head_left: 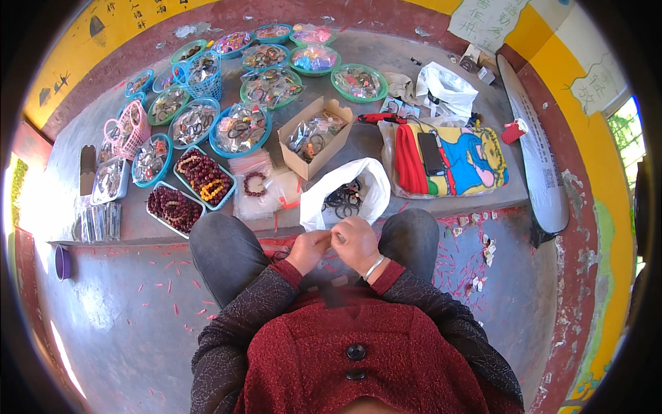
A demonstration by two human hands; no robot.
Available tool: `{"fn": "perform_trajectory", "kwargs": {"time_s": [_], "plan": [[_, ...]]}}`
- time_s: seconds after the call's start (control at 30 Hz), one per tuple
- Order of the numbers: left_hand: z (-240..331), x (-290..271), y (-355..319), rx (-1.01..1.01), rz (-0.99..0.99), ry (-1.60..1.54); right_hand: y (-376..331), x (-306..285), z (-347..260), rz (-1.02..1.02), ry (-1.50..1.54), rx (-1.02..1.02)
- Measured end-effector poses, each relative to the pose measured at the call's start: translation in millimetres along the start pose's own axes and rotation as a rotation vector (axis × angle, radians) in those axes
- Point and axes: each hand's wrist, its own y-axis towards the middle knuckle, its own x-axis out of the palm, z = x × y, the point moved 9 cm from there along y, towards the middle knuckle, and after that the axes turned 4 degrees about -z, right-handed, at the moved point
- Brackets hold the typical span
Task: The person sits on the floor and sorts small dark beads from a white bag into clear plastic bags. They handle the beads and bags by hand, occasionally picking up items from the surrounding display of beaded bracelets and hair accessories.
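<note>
Both hands meet over the lap at six o'clock: the left hand and right hand pinch their grip together on some small item, too tiny to identify. Just beyond, at twelve o'clock, sits the open white bag of dark rings. I judge a fiddly fastening step is in hand, calling for steady fingertips.

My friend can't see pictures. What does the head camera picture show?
A seated person in a red jacket holds both hands together, left hand and right hand, pinching something too small to tell. Just beyond is an open white plastic bag of dark rings, on a concrete step crowded with bowls and trays of beaded bracelets.
</note>
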Motion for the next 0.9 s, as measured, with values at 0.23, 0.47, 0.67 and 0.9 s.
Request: {"fn": "perform_trajectory", "kwargs": {"time_s": [0.23, 0.47, 0.67, 0.9], "plan": [[0.1, -4.6, -0.1, 0.049, 0.057, -0.055, -3.5, 6.6, 19.8, -0.047, 0.216, 0.194], [-5.2, -2.6, 0.8, -0.010, 0.018, -0.065, -1.8, 3.1, 20.7, -0.015, 0.213, 0.197], [-26.0, 2.5, 5.2, -0.098, 0.025, -0.422, -17.4, 22.3, 63.3, 0.006, 0.638, 0.486], [-28.0, 1.2, 1.6, -0.196, 0.012, -0.820, -33.7, 33.0, 82.3, -0.036, 1.026, 0.789]]}}
